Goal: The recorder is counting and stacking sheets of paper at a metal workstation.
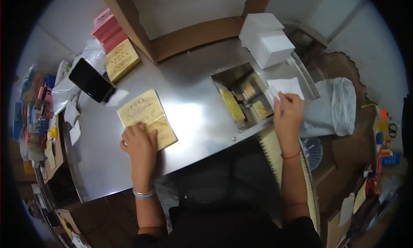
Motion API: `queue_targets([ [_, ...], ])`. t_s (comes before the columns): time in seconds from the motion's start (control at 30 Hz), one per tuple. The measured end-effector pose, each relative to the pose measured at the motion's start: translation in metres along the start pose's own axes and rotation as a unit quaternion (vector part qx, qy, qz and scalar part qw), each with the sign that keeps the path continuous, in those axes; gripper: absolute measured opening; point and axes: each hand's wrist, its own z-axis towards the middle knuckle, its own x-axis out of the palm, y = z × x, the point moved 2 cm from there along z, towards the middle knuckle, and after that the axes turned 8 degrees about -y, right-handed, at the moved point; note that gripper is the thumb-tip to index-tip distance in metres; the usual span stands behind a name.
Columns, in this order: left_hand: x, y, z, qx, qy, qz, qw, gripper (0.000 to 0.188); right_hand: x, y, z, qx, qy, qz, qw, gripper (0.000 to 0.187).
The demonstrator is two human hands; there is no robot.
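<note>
My left hand (141, 144) rests on the lower left part of a yellow printed paper packet (148, 108), its thumb apart from the bent fingers. The packet seems to lie on others like it on the metal table. Over at the right, my right hand (289, 112) is closed, with thumb and fingertips pinching a small white paper piece (272, 94). A larger white sheet (292, 86) lies just behind that hand. Left of it is a rectangular opening (234, 85) in the tabletop, with yellow packets (232, 104) standing inside.
A stack of white cards or packets (275, 46) stands at the back right. A cardboard box (193, 39) stands at the back. At the left are a black phone (91, 80), yellow packets (121, 60) and pink packets (109, 31). A whitish plastic bag (333, 106) hangs beyond the right edge.
</note>
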Motion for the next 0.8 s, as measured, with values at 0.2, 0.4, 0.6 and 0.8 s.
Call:
queue_targets([
  [0.2,-0.025,-0.039,0.016,0.057,-0.084,-0.124,0.987,0.020,-0.002,-0.023,0.001,0.067,0.075,0.125,0.987,0.022],
  [0.4,0.015,-0.148,-0.024,0.226,0.038,-0.296,0.927,0.035,-0.009,-0.031,0.019,-0.049,0.015,0.104,0.993,0.028],
  [0.6,0.001,-0.112,-0.016,0.242,0.087,-0.204,0.945,0.044,-0.035,0.089,-0.056,-0.275,0.206,0.260,0.902,0.035],
  [0.8,0.002,-0.127,-0.025,0.205,0.032,-0.276,0.939,0.031,0.015,0.099,-0.017,-0.214,0.226,0.129,0.941,0.029],
])
